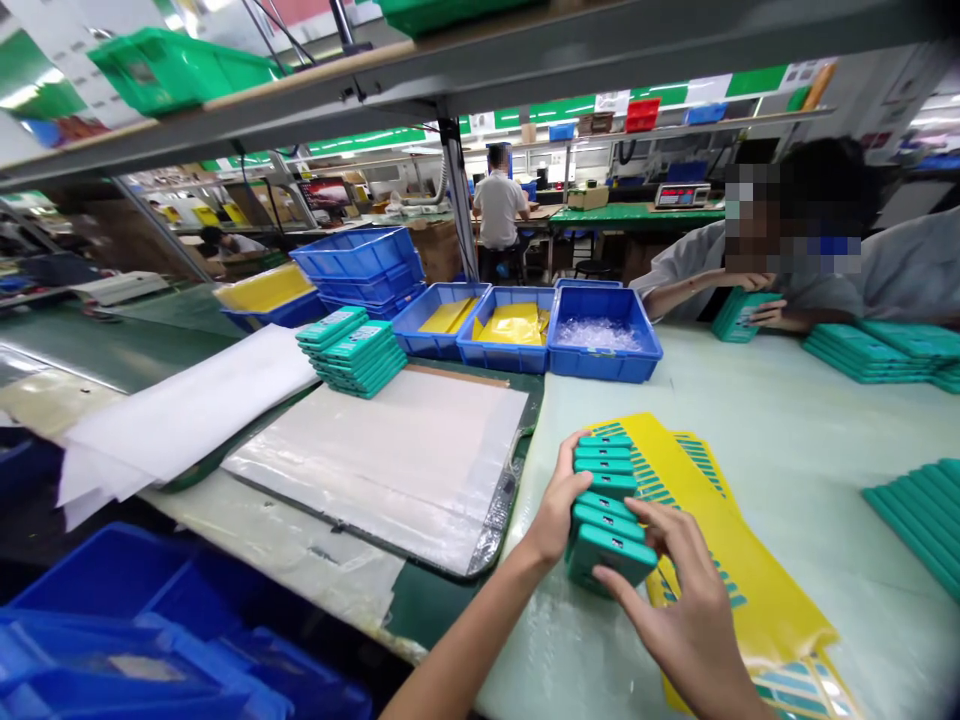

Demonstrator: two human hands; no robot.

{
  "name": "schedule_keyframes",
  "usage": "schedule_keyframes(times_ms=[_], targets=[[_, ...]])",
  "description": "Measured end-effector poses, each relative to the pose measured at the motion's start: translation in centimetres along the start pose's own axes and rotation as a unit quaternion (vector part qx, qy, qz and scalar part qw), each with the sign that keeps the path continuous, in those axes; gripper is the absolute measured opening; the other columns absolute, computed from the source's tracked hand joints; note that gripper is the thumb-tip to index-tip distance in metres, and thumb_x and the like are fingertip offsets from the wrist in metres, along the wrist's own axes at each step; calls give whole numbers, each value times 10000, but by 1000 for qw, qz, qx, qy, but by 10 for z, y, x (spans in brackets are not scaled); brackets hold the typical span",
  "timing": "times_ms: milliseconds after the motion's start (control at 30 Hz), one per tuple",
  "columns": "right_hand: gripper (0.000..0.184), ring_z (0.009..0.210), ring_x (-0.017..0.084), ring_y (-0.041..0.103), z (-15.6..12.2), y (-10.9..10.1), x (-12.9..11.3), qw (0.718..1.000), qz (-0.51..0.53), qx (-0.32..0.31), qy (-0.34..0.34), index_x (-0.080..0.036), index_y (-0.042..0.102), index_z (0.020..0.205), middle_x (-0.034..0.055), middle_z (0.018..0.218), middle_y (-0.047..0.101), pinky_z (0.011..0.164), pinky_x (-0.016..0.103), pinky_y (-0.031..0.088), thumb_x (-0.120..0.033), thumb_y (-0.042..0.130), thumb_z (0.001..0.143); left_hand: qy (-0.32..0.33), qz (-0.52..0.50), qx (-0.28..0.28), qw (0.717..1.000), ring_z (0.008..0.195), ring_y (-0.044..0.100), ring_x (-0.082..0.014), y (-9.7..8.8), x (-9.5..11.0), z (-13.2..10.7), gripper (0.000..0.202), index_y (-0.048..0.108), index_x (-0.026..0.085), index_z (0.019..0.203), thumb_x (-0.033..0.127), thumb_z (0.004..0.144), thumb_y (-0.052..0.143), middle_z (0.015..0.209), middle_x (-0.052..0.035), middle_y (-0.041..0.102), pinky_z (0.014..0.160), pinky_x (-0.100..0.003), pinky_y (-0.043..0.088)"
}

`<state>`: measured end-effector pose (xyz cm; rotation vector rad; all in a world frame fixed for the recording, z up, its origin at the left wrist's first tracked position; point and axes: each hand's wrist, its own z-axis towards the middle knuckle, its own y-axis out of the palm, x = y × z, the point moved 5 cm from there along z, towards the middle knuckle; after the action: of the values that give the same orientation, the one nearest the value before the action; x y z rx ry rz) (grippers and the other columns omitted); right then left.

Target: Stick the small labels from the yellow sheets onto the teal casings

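A row of several flat teal cases (611,545) stands on edge on the pale green table mat, a small dark slot showing on some narrow ends. My left hand (559,505) is wrapped round the left and far side of the row. My right hand (686,575) grips the near cases, thumb on the front face and fingers on the right edge. Beside and partly under that hand lie yellow sheets (697,530) with rows of small teal strips. The undersides of the cases are hidden.
A stack of teal cases (360,355) sits on a white-covered tray (390,450) at left. Blue bins (606,362) hold yellow pieces and clear bits. More cases (919,520) lie at right. Across the table, a co-worker's hands (761,310) hold a case. A shelf (480,75) spans overhead.
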<state>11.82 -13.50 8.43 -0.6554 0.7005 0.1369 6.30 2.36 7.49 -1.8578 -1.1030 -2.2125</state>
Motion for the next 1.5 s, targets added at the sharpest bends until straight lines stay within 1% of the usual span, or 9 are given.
schedule_keyframes(times_ms=[167, 267, 467, 633, 1067, 1200, 1367, 1433, 1500], targets=[[472, 1383, 396, 627, -1, 1, 3, 999, -9, -30, -44, -268, 593, 1258, 163, 1500, 597, 1051, 561, 606, -420, 861, 902, -12, 1, 0, 1000, 1417, 610, -357, -4, 0, 0, 772, 487, 226, 1571, 481, 890, 746, 1488, -120, 656, 1305, -479, 385], [509, 1333, 371, 667, -2, 2, 6, 999, 27, -26, -6, -271, 577, 1308, 145, 1457, 627, 1051, 538, 619, -420, 848, 903, -19, 10, 3, 1000, 1404, 612, -350, -6, -1, 0, 766, 486, 217, 1573, 544, 924, 727, 1478, -125, 657, 1296, -465, 388], [1141, 1220, 340, 712, 3, 9, 12, 993, 44, -91, 64, -306, 283, 1753, 157, 1628, 518, 1001, 530, 665, -485, 914, 820, -21, -17, -12, 1000, 1359, 643, -335, -5, -3, 0, 772, 501, 232, 1546, 521, 887, 780, 1457, -106, 681, 1228, -431, 440], [1081, 1200, 364, 718, 13, 2, 14, 996, 10, -71, 44, -289, 368, 1714, 132, 1409, 655, 1015, 566, 660, -462, 921, 801, -18, -2, -11, 1000, 1334, 657, -329, -7, -3, -2, 708, 548, 218, 1511, 614, 955, 739, 1451, -117, 693, 1211, -431, 454], [1242, 1633, 456, 413, 17, 14, 31, 989, 64, -110, 77, -307, 237, 1778, 175, 1780, 383, 1314, 720, 384, -533, 947, 783, 37, 35, 55, 997, 1353, 667, -344, -11, -4, 5, 710, 688, 164, 1319, 794, 996, 630, 1383, -140, 742, 1241, -469, 482], [1424, 1638, 454, 419, 29, 29, 37, 969, 146, -154, 130, -225, 149, 1803, 243, 1797, 358, 1324, 683, 386, -533, 999, 703, 41, 47, 38, 997, 1325, 697, -347, -4, -5, 3, 857, 651, 199, 1414, 904, 928, 625, 1354, -127, 755, 1202, -466, 536], [1561, 1712, 406, 279, 29, 31, 39, 946, 195, -175, 189, -181, 112, 1817, 240, 1851, 227, 1386, 614, 287, -534, 1039, 612, 82, 106, -72, 988, 1559, 533, -468, -15, -13, -6, 1494, 318, 245, 1739, 970, 559, 877, 1709, -206, 510, 1293, -563, 482], [1475, 1708, 411, 287, 20, 20, 47, 954, 147, -197, 173, -152, 244, 1799, 233, 1840, 269, 1380, 592, 316, -502, 1034, 604, 143, 188, -93, 967, 1588, 501, -492, -26, -19, -10, 1565, 193, 265, 1781, 882, 560, 954, 1757, -231, 436, 1320, -631, 436], [1022, 1567, 383, 539, 5, 0, 65, 964, 52, -177, 191, -170, 552, 1655, 197, 1703, 539, 1279, 530, 489, -455, 929, 749, 202, 278, -89, 935, 1621, 455, -498, -35, -26, -14, 1473, 154, 290, 1792, 762, 668, 982, 1793, -229, 372, 1341, -690, 379]])
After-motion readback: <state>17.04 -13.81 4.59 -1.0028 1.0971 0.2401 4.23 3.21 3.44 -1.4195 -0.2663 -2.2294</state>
